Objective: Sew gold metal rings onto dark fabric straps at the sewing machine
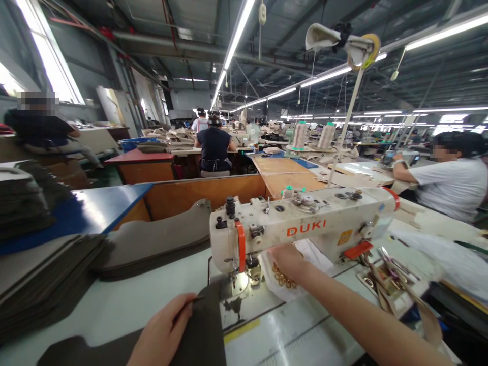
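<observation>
Head-camera view: a white DUKI sewing machine (305, 229) fills the middle of the frame. Your left hand (163, 333), at lower centre, is loosely closed, its fingertips pinching the edge of a dark grey fabric panel (208, 325). The panel lies on the pale tabletop (125, 300) and reaches the needle. Your right hand (287, 260), at centre, curls down into a white bag of brass rings (284, 280) beneath the machine arm. Whether it grips any cannot be told. Stacked dark panels (41, 290) sit at left.
</observation>
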